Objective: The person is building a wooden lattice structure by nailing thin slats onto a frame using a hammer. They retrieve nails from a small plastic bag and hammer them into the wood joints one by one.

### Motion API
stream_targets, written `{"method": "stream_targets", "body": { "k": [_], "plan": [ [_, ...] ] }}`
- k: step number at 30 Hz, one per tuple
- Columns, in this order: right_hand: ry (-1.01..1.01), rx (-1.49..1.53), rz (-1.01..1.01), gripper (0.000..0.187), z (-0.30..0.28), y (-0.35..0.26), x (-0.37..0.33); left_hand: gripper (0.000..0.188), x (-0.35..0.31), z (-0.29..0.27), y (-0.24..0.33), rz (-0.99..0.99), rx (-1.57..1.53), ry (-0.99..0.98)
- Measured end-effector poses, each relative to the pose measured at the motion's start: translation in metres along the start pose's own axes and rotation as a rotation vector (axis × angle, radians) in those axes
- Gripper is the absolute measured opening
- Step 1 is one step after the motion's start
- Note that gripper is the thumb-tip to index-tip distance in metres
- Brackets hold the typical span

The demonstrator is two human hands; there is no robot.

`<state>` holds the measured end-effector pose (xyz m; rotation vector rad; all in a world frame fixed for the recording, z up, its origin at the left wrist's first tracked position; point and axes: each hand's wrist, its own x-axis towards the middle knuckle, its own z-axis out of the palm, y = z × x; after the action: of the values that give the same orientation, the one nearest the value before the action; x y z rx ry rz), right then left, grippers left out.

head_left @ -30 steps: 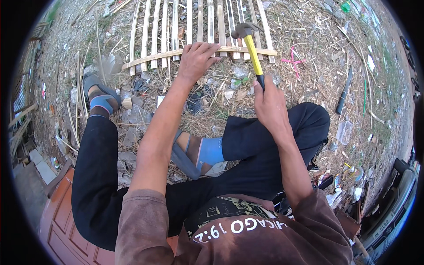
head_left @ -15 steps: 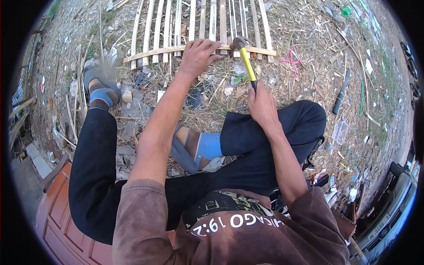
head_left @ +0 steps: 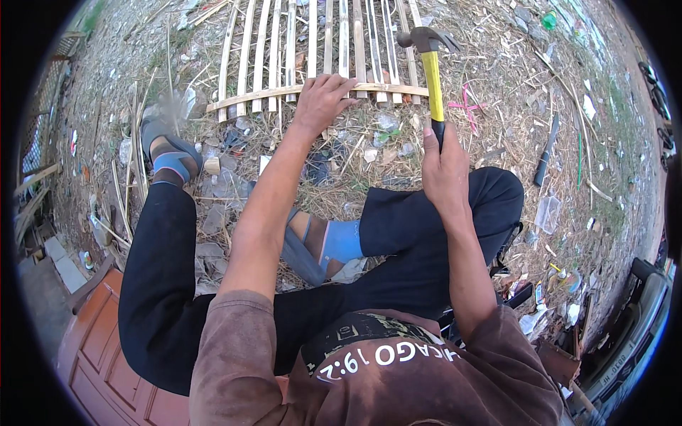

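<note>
My right hand (head_left: 446, 160) is closed round the black grip of a claw hammer (head_left: 432, 82) with a yellow shaft. The hammer's metal head is raised to the right of a rack of bamboo slats (head_left: 312, 42), over its right end. A thin crosswise bamboo strip (head_left: 259, 94) lies over the near ends of the slats. My left hand (head_left: 325, 101) grips this strip near its middle, with fingers curled over it and thumb to the right. Whatever is under those fingers is hidden.
Straw and litter cover the ground. A dark-handled knife (head_left: 547, 153) lies to the right, near a crossed pink ribbon (head_left: 467, 106) and a clear plastic container (head_left: 548, 214). My sandalled foot (head_left: 170, 153) is at left. A reddish-brown wooden panel (head_left: 106, 348) lies at lower left.
My right hand has lifted the hammer off the strip, up and to the right. My left hand stays on the strip. The whole view has shifted slightly.
</note>
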<state>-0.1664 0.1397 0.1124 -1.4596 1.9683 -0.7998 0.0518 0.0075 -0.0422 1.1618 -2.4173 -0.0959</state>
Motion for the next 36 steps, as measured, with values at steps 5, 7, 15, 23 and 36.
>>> {"method": "stream_targets", "body": {
  "k": [5, 7, 15, 23, 36],
  "plan": [
    [0.085, 0.315, 0.022, 0.028, -0.032, 0.033, -0.016, 0.047, 0.023, -0.024, -0.003, 0.135, 0.039, -0.053],
    [0.112, 0.658, 0.292, 0.026, -0.042, 0.031, -0.032, 0.048, 0.038, -0.040, -0.004, 0.193, 0.083, 0.023],
    [0.302, 0.963, 0.426, 0.024, -0.042, 0.081, -0.062, 0.053, 0.144, -0.170, -0.012, 0.313, 0.068, 0.101],
    [0.161, 0.717, 0.396, 0.021, -0.028, 0.084, -0.048, 0.051, 0.216, -0.234, -0.027, 0.131, 0.121, 0.026],
    [0.179, 0.767, 0.410, 0.018, -0.022, 0.095, -0.044, 0.051, 0.245, -0.248, -0.024, 0.145, 0.125, 0.010]
  ]
}}
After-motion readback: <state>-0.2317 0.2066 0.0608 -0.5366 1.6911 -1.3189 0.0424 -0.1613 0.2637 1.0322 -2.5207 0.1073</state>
